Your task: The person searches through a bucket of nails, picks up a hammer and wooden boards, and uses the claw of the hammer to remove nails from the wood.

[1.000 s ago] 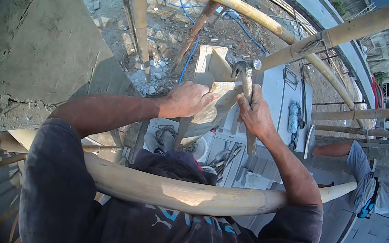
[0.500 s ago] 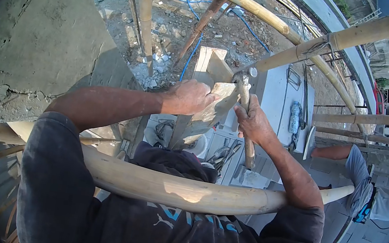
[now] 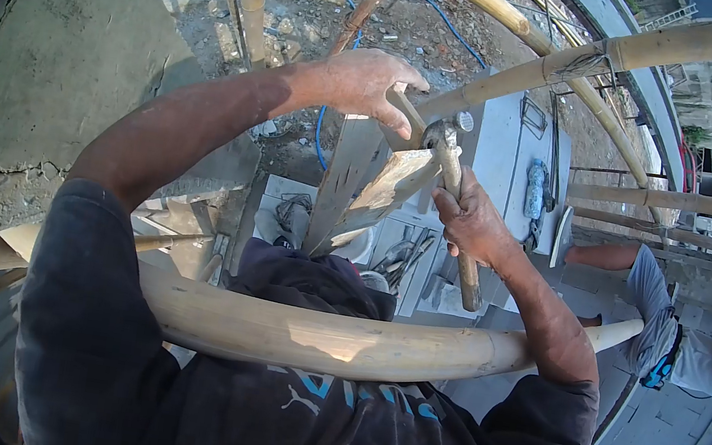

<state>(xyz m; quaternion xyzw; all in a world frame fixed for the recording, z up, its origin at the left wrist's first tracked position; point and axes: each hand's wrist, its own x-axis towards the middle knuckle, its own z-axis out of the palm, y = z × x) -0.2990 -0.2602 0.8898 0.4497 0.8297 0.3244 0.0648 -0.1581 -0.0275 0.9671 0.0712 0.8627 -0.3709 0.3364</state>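
Observation:
My right hand [image 3: 472,218] is wrapped round the wooden handle of a hammer [image 3: 451,168]. The hammer's head rests at, or just above, the upper end of a rough, mortar-smeared plank [image 3: 385,195]. My left hand [image 3: 368,86] is raised beyond that end, thumb and fingers spread in a curve. It is beside a short wooden piece [image 3: 409,113]; whether the fingers touch it, I cannot tell. A second, greyer board [image 3: 350,162] stands beside the plank, on its left.
A thick bamboo pole [image 3: 330,342] crosses before my chest; another bamboo pole [image 3: 569,66] slants at upper right. A grey plastered slab [image 3: 70,55] fills the left. Another person [image 3: 706,354] is at the right. A plastic bottle [image 3: 535,189] and tools [image 3: 405,261] lie below.
My left hand has let go of the plank's upper end and moved up and away, its fingers opening. The right hand still grips the hammer, and the view has shifted slightly.

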